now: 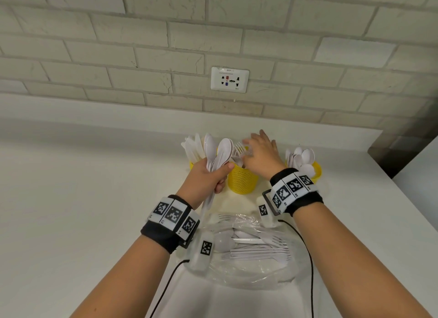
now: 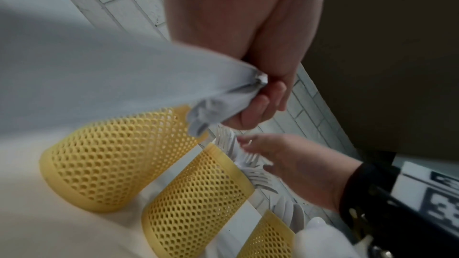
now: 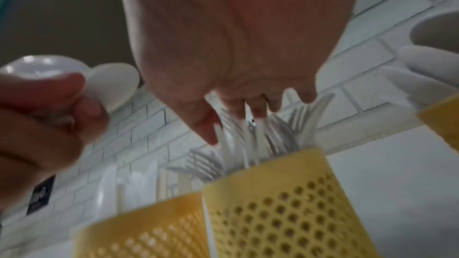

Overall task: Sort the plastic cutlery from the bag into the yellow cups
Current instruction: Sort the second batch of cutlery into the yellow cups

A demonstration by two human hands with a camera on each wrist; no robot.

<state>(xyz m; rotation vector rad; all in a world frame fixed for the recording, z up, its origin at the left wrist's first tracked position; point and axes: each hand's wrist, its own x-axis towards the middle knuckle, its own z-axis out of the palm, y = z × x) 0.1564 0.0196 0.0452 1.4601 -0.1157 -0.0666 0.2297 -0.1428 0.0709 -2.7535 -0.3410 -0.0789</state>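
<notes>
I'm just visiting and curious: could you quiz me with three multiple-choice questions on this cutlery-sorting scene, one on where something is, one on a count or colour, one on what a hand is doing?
1. Where does the clear plastic bag lie?
A. On the counter, nearer the person than the cups
B. Hung on the wall
C. Inside a cup

2. How many yellow mesh cups stand on the counter?
A. One
B. Three
C. Five

3. What is the left hand doing?
A. Resting flat on the counter
B. Gripping a bundle of white spoons
C. Pulling the bag open

Answers:
1 A: the head view shows the bag between the forearms, in front of the cups.
2 B: the left cup, middle cup and right cup stand in a row.
3 B: its fingers curl round the spoon handles, while the right hand reaches over the forks in the middle cup.
</notes>
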